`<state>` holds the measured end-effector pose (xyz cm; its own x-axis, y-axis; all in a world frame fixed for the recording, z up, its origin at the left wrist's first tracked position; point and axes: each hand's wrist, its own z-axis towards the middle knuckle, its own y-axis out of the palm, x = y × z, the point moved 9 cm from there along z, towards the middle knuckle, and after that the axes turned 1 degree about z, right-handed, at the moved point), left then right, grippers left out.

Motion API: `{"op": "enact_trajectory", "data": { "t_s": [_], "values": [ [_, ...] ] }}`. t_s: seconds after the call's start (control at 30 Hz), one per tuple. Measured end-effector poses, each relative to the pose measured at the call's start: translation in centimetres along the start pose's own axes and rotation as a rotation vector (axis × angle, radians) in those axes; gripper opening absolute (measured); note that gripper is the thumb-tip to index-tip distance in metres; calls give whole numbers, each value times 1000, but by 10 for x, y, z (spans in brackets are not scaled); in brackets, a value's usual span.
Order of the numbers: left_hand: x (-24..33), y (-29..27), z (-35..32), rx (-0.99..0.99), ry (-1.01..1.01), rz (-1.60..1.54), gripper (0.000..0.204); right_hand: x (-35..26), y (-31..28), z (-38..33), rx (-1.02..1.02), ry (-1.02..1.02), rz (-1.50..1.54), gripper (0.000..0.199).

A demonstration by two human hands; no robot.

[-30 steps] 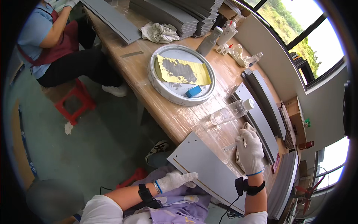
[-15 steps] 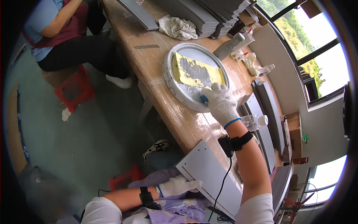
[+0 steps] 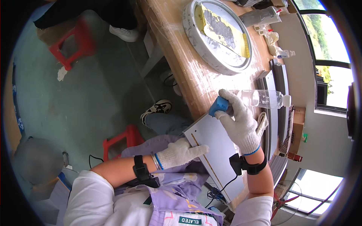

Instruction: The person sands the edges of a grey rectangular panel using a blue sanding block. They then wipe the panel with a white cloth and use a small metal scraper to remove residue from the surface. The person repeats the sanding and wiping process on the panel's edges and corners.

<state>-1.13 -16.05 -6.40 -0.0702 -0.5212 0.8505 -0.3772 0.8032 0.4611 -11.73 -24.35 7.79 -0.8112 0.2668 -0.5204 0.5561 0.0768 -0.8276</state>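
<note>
My right hand [image 3: 242,125], in a white knit glove, pinches a small blue block [image 3: 218,106] that looks like sponge between thumb and fingers. It is over the far end of a long light-grey panel [image 3: 222,147]. A narrow brownish line [image 3: 205,158] runs along the panel near its left edge. My left hand [image 3: 181,153], gloved as well, grips that edge with a finger stretched over the top face; its other fingers are partly hidden. Farther off on the table stands a round, smeared pail lid [image 3: 192,28] bearing a yellow sheet [image 3: 241,43] with dark grey paste on it.
A clear plastic bottle [image 3: 264,99] lies beside my right hand on the wrapped wooden table [image 3: 177,56]. Grey panels [image 3: 281,79] are stacked along the right side, with squeeze bottles [image 3: 269,37] farther back. Red stools [image 3: 124,139] stand on the floor at left, near another person's shoe [image 3: 124,33].
My right hand has come back from the round lid to the panel, carrying the blue block. My left hand stays at the panel's edge. The view has shifted toward me.
</note>
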Motion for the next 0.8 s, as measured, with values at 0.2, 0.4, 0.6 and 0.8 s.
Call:
{"op": "enact_trajectory", "data": {
  "t_s": [0.2, 0.4, 0.6, 0.8],
  "values": [
    [-9, 2, -3, 23, -128, -86, 48, -15, 27, -6, -77, -15, -41, 55],
    [-24, -5, 5, 97, 93, 386, 64, -67, 59, -21, -204, -321, -141, 57],
    [-18, 8, 2, -2, 4, -179, 64, -51, 35, -2, -68, -292, -208, 52],
    [-10, -3, -3, 68, 9, 155, 62, -68, 49, -14, -183, -344, -244, 54]
  ]
}}
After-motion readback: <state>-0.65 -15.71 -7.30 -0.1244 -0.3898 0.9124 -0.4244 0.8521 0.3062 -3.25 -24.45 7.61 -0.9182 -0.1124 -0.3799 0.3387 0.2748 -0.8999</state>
